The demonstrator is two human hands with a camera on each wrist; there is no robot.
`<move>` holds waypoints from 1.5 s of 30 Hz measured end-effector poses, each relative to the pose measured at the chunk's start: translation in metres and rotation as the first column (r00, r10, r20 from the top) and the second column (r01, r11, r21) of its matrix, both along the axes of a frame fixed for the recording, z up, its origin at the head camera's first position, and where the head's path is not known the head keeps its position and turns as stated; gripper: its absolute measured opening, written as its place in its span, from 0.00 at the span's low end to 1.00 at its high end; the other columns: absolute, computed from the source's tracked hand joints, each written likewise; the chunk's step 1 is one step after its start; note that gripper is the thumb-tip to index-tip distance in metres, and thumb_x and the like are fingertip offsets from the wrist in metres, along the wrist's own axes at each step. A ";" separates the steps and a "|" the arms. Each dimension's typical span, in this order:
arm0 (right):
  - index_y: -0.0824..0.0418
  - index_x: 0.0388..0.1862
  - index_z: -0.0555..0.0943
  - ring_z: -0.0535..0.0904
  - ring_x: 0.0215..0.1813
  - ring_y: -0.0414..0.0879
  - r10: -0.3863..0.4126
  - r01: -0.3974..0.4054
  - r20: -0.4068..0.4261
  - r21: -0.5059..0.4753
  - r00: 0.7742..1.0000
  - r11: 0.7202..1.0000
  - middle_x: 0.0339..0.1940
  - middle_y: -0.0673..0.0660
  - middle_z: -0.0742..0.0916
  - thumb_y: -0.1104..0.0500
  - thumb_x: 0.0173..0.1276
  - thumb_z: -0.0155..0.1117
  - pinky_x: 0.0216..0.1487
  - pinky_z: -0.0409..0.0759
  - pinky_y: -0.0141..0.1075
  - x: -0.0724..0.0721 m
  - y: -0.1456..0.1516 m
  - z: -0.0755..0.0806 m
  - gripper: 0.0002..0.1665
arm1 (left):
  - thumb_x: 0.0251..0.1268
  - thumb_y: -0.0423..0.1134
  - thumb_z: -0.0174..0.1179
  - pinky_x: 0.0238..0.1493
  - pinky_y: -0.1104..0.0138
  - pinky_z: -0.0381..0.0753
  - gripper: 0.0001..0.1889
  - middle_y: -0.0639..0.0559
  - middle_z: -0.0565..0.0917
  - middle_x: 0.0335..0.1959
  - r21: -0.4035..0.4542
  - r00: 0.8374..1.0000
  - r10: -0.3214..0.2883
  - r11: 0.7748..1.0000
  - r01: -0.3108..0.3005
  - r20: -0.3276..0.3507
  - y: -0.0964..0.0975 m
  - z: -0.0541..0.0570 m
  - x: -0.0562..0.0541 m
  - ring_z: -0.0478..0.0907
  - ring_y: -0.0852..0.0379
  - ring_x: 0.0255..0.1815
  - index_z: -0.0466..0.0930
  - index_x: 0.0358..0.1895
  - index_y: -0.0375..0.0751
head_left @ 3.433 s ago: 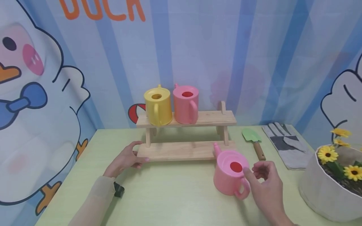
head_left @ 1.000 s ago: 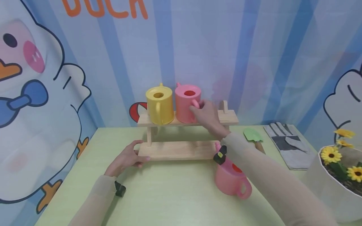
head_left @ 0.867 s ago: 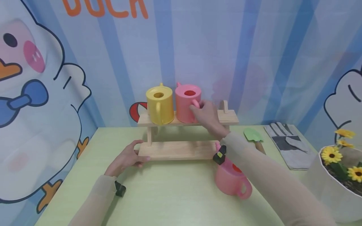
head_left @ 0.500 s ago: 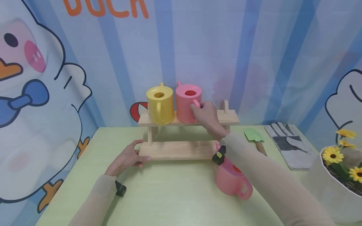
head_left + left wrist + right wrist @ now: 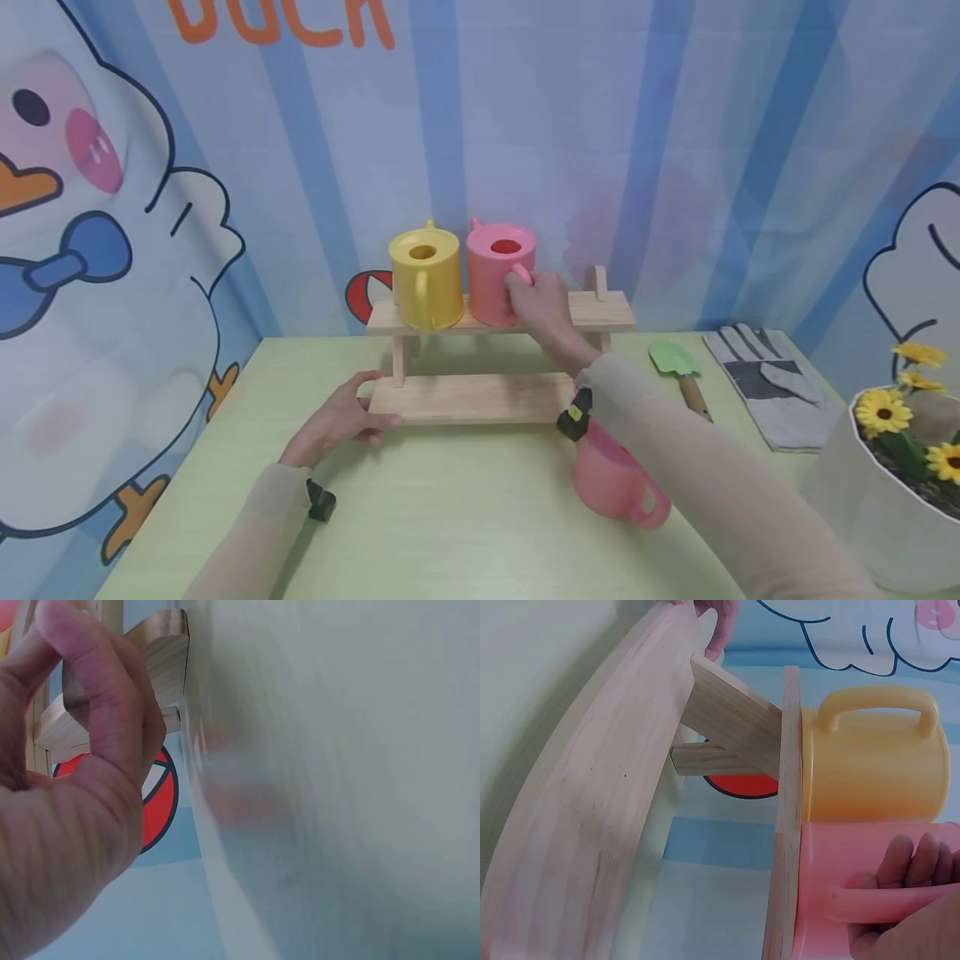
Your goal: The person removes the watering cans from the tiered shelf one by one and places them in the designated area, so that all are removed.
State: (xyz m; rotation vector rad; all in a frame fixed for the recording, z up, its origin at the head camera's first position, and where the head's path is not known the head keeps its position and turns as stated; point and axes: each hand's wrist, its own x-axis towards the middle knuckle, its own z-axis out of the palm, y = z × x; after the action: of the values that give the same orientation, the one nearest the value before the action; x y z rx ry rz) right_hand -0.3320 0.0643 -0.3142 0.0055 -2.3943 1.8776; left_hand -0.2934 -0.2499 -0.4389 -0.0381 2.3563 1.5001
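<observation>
A two-tier wooden plant stand (image 5: 472,400) stands on the table. My left hand (image 5: 337,425) grips the left end of its lower board, thumb on the front edge. On the upper board, a yellow watering can (image 5: 442,292) and a pink watering can (image 5: 487,287) stand side by side, handles to the front. My right hand (image 5: 547,312) holds the pink can's handle; the right wrist view shows fingers curled through the handle (image 5: 892,901). Another pink watering can (image 5: 606,475) sits on the table by the stand's front right corner, partly hidden under my right forearm.
Right of the stand lie a green trowel (image 5: 675,358) with a wooden handle and a pair of grey gloves (image 5: 780,400). A white pot (image 5: 862,508) with yellow flowers stands at the right. A printed curtain (image 5: 555,125) hangs behind the table.
My right hand has left the front pink watering can's handle and moved up and left to the one on the upper board. My left hand has stayed on the stand.
</observation>
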 end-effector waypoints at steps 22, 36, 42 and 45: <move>0.53 0.22 0.65 0.68 0.28 0.44 -0.108 0.106 -0.049 -0.053 0.993 0.993 0.21 0.48 0.68 0.50 0.81 0.49 0.34 0.67 0.35 0.001 0.001 -0.007 0.22 | 0.69 0.40 0.78 0.37 0.68 0.85 0.53 0.42 0.85 0.47 -0.026 1.000 0.023 0.999 -0.023 0.012 0.002 0.003 0.000 0.81 0.58 0.25 0.50 0.87 0.44; 0.54 0.20 0.63 0.63 0.26 0.43 -0.168 0.163 -0.098 -0.061 0.981 0.985 0.17 0.47 0.64 0.51 0.80 0.50 0.31 0.63 0.36 0.019 0.007 -0.001 0.24 | 0.68 0.41 0.78 0.39 0.67 0.83 0.53 0.44 0.86 0.43 -0.030 1.000 0.001 1.000 -0.001 -0.004 0.002 0.001 0.000 0.80 0.58 0.24 0.51 0.86 0.42; 0.54 0.20 0.63 0.64 0.25 0.44 -0.163 0.151 -0.137 -0.094 0.977 0.984 0.16 0.47 0.64 0.53 0.78 0.51 0.31 0.64 0.36 0.031 0.011 -0.001 0.23 | 0.68 0.40 0.78 0.38 0.67 0.83 0.52 0.44 0.86 0.43 -0.022 1.000 0.008 1.000 -0.008 -0.005 0.002 0.001 0.001 0.80 0.58 0.24 0.51 0.86 0.42; 0.54 0.21 0.63 0.64 0.25 0.45 -0.161 0.150 -0.143 -0.088 0.977 0.985 0.17 0.47 0.65 0.54 0.78 0.51 0.31 0.64 0.36 0.037 0.013 -0.001 0.22 | 0.68 0.39 0.78 0.37 0.67 0.83 0.52 0.45 0.86 0.42 -0.013 1.000 -0.006 1.000 0.006 -0.015 0.002 0.001 0.002 0.80 0.58 0.23 0.50 0.87 0.41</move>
State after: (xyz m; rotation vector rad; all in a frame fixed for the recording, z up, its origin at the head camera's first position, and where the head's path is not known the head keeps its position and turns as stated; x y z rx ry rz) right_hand -0.2948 0.0777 -0.3153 -0.0441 -2.1574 1.8276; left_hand -0.2919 -0.2483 -0.4380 -0.0230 2.3760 1.4869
